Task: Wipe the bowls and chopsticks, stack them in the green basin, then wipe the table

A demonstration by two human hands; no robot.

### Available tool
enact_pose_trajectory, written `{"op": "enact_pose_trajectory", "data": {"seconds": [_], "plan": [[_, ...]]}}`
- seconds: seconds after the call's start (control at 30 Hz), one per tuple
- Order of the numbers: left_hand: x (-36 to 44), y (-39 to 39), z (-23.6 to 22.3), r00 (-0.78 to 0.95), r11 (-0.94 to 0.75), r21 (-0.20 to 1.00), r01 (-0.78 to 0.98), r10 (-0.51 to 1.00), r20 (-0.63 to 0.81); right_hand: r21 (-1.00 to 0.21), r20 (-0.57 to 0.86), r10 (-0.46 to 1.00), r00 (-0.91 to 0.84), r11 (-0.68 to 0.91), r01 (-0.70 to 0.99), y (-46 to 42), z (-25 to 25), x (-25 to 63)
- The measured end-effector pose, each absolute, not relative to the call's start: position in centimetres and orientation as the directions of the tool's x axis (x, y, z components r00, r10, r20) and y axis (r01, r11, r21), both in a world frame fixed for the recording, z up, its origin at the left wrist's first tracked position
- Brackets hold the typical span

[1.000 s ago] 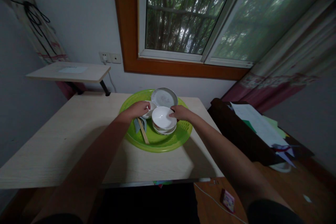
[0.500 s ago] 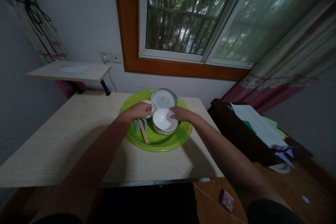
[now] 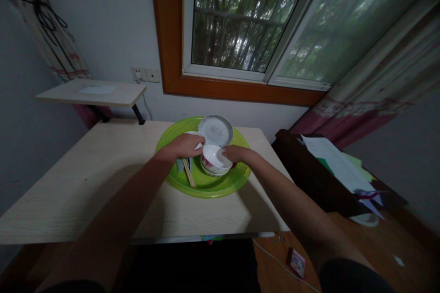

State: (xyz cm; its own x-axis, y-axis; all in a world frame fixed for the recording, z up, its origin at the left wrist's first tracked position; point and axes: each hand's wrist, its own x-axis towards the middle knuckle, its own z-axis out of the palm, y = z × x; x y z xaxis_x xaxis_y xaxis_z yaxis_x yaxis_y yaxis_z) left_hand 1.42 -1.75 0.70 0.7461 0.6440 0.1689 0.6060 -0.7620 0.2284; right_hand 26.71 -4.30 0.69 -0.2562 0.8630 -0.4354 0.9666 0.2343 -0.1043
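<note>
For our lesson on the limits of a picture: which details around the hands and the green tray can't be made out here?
- Head view: the small dish under the left hand is mostly covered by it.
- The dishes beneath the flowered bowl, gripped by the right hand, can't be counted; it hides them.
- The pattern on the tilted plate is too dim.
- The chopsticks' upper ends lie under the left hand.

Both hands [image 3: 185, 145] [image 3: 233, 152] gripping floral bowl [image 3: 213, 161], green tray [image 3: 209, 186], table [image 3: 85, 178]
</note>
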Motion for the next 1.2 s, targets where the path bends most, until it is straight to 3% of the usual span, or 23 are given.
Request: {"op": "enact_pose_trajectory", "data": {"seconds": [0.3, 0.5, 0.67, 1.2], "plan": [[1.4, -2.2, 0.5, 0.836, -0.846, 0.149, 0.512, 0.531, 0.139, -0.081, -0.381, 0.893, -0.239, 0.225, 0.971, -3.9, 1.3, 27.0], [1.5, -2.0, 0.1, 0.840, -0.852, 0.098, 0.514, 0.523, 0.143, -0.166, -0.416, 0.882, -0.224, 0.168, 0.972, -3.9, 1.1, 27.2], [1.4, -2.2, 0.4, 0.835, -0.847, 0.120, 0.517, 0.531, 0.145, -0.059, -0.390, 0.889, -0.239, 0.235, 0.970, -3.5, 0.3, 27.2], [1.6, -1.6, 0.2, 0.779, -0.776, 0.129, 0.618, 0.626, 0.031, 0.078, -0.159, 0.967, -0.197, 0.211, 0.974, -5.1, -1.1, 26.5]]}}
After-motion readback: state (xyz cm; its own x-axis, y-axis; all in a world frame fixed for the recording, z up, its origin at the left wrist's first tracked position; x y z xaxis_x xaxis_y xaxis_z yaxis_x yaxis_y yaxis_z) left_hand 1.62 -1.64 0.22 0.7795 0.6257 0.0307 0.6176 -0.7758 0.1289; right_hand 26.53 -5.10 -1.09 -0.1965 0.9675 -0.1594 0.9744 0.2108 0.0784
